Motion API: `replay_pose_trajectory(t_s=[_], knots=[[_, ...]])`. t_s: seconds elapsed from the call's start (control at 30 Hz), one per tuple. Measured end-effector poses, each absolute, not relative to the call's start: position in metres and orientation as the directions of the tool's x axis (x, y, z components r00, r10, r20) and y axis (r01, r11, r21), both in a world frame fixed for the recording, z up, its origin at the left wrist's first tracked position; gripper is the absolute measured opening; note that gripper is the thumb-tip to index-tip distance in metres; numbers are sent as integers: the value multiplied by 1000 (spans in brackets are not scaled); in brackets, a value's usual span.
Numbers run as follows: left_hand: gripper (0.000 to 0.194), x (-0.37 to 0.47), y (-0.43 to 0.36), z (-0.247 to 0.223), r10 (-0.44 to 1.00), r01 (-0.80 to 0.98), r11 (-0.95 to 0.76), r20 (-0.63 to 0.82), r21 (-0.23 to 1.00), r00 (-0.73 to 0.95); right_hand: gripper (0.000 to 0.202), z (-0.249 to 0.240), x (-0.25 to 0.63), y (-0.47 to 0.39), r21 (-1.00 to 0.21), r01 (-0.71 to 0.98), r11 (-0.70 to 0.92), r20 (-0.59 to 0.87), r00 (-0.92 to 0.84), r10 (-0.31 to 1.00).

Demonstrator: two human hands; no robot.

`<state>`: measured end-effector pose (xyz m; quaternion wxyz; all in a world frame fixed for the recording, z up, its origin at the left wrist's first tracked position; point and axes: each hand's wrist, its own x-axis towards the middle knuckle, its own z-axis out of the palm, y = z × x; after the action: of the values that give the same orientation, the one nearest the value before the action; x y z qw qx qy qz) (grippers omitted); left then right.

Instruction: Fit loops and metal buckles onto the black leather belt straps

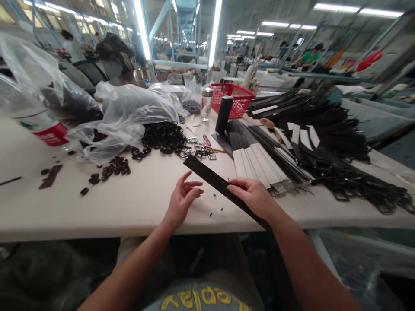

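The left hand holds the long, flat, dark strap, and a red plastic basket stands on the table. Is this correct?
Not the left hand: the head view shows the right hand holding the long, flat, dark strap. The rest holds.

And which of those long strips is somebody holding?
The dark strip pinched in the right hand, its far end near the metal buckles. The other strips lie in piles on the table, further right.

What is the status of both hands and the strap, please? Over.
Right hand grips dark strap. Left hand open, near strap's far end. Metal buckles lie just beyond that end.
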<state>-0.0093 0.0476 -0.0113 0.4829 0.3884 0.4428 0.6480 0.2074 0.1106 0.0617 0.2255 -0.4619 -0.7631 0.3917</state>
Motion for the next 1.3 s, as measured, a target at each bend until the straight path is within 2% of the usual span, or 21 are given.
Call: replay_pose_trajectory(t_s=[0.13,0.27,0.33,0.4,0.5,0.6,0.87,1.0,1.1,1.17,1.23,1.3], knots=[[52,-16,43,-4,961,-423,-38,-83,905,-263,30,48,223,81,-861,488,146,-161,-533,831],[43,-22,32,3,959,-395,77,-176,915,-220,28,34,223,70,-846,510,152,-182,-544,819],[46,-23,27,6,955,-389,122,-215,913,-205,27,29,215,64,-844,497,201,-102,-517,850],[52,-20,22,9,947,-406,142,-243,903,-208,31,26,201,57,-828,475,298,42,-478,877],[57,-14,16,10,943,-441,148,-261,885,-207,38,21,175,46,-743,471,476,272,-438,857],[57,-8,11,9,939,-455,140,-264,880,-221,35,13,154,40,-660,492,568,412,-395,821],[66,-3,10,6,930,-443,101,-243,891,-276,44,-6,145,38,-408,608,681,615,-369,697],[68,1,8,2,939,-444,79,-217,893,-268,37,-5,144,39,-379,619,688,614,-388,688],[63,-2,7,0,958,-362,55,-151,931,-244,27,-3,144,40,-424,588,689,577,-410,706],[57,-9,7,-1,976,-229,28,-76,973,-204,21,-1,146,41,-454,572,683,548,-425,721],[52,-18,9,-1,984,-30,-41,35,999,-173,17,1,148,42,-468,573,673,519,-438,734],[49,-27,12,0,970,228,-157,193,961,-146,16,1,150,41,-461,583,669,502,-451,738]])
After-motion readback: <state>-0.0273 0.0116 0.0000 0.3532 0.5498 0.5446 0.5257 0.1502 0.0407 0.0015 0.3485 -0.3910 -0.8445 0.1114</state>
